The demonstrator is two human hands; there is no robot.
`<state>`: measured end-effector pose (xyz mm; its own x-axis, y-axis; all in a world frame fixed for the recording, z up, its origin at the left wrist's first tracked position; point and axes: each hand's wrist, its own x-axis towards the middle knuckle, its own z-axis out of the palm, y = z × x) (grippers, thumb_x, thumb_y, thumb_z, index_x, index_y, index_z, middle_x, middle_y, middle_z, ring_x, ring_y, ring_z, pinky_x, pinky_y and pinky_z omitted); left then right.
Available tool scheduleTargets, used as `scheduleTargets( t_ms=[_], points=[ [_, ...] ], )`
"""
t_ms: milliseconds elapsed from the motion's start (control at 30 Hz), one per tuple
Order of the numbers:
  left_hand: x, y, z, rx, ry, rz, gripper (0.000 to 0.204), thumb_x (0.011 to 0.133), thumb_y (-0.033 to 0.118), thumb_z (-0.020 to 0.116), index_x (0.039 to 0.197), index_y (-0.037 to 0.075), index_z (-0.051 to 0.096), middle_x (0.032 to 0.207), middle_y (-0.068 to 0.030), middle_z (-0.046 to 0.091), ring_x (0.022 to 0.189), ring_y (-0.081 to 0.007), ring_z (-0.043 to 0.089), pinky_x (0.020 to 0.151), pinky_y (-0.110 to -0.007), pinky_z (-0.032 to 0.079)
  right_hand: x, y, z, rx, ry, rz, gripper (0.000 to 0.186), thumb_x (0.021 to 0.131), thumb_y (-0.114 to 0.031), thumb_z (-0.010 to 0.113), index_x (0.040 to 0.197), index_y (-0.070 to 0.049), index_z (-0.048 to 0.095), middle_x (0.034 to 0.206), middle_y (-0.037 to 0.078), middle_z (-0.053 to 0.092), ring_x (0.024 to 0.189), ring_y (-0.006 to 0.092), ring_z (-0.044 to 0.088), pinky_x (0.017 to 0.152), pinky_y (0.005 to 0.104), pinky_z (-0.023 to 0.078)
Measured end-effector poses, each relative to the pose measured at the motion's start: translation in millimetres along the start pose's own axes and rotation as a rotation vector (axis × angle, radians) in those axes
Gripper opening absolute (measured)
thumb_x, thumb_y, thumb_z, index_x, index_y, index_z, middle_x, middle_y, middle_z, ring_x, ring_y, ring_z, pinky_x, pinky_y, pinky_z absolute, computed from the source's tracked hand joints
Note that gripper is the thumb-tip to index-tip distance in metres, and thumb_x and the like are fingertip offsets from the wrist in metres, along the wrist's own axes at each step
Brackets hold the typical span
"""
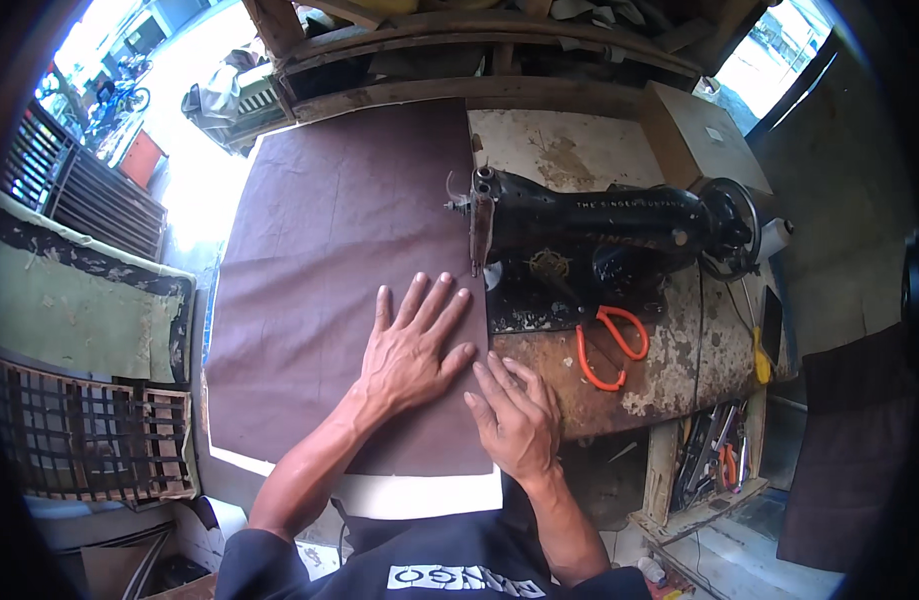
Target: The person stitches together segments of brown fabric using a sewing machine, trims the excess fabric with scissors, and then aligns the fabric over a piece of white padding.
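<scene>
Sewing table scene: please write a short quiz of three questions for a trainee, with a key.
1. True or false: the left hand lies flat with spread fingers on the brown cloth.
2. Where are the orange scissors? A) on the brown cloth B) on the worn table in front of the black sewing machine C) in the right hand
3. Fill in: the right hand rests at the cloth's ____ edge.

Key: 1 true. 2 B. 3 right.
</scene>
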<state>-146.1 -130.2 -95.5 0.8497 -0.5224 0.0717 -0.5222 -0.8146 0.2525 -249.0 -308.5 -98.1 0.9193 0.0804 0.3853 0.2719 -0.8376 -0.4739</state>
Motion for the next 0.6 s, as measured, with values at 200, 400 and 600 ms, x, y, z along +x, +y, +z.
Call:
scheduleTargets(
  t_ms=[200, 400, 600],
  points=[
    [-15.4, 12.0, -5.0, 0.003, -0.079, 0.001, 0.068, 0.101, 0.049, 0.053, 0.160, 0.018, 0.039, 0.169, -0.0101, 0.030, 0.158, -0.0339, 0.021, 0.125, -0.063, 0.010, -3.5, -0.8, -1.9, 0.015, -0.011, 0.006, 0.037, 0.095, -0.029, 0.070, 0.124, -0.007, 0.074, 0.131, 0.010, 0.071, 0.116, 0.0280, 0.064, 0.097, 0.0411, 0.050],
    [-15.2, 14.2, -11.9, 0.035, -0.049, -0.009, 0.066, 0.101, 0.047, 0.054, 0.159, 0.018, 0.041, 0.168, -0.0108, 0.032, 0.157, -0.0335, 0.022, 0.125, -0.061, 0.010, -4.2, -2.9, -2.1, 0.010, -0.013, 0.012, 0.037, 0.095, -0.030, 0.070, 0.124, -0.007, 0.074, 0.131, 0.011, 0.071, 0.116, 0.0278, 0.064, 0.096, 0.0410, 0.050],
    [-11.8, 5.0, -3.2, -0.016, -0.016, 0.028, 0.066, 0.101, 0.047, 0.053, 0.159, 0.019, 0.042, 0.167, -0.0111, 0.034, 0.157, -0.0334, 0.024, 0.126, -0.060, 0.011, -4.2, -0.4, 0.1, 0.001, -0.011, 0.005, 0.038, 0.094, -0.030, 0.071, 0.124, -0.007, 0.074, 0.132, 0.011, 0.070, 0.116, 0.0275, 0.063, 0.096, 0.0411, 0.050]
  ],
)
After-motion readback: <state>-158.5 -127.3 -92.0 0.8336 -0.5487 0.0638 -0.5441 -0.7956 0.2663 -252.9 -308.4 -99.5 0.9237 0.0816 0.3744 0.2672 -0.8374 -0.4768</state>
